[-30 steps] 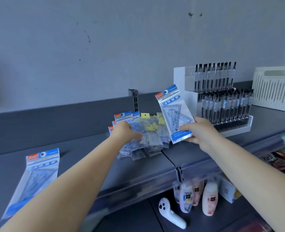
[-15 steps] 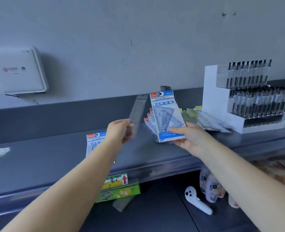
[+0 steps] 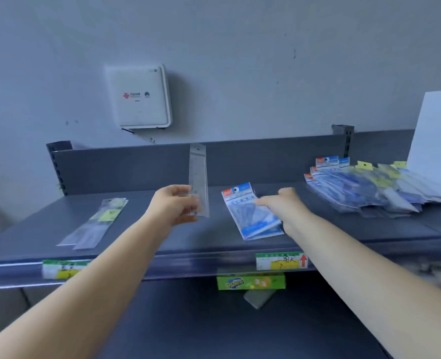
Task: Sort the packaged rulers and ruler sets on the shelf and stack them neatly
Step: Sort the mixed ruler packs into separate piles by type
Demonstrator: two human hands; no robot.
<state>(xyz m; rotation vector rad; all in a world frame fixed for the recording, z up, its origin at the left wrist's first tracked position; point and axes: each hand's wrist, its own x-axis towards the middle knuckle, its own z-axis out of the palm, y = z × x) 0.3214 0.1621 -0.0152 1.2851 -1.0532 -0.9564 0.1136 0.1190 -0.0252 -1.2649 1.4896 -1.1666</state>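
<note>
Ruler set [image 3: 251, 212] now down on shelf [image 3: 141, 229] pile, right hand [image 3: 283, 206] fingers flat on it; left hand [image 3: 174, 204] pinches clear ruler [image 3: 198, 180] upright, unsorted heap [image 3: 369, 187] remains.

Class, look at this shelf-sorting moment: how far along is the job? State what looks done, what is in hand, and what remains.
Done: two sorted spots exist, a few clear ruler packs lying at the shelf's left end and blue-headed set packs mid-shelf. In hand: the left hand holds a clear packaged ruler upright; the right hand rests on the blue-headed set packs. Left: the large mixed pile on the right is unsorted, so most work remains.
</note>
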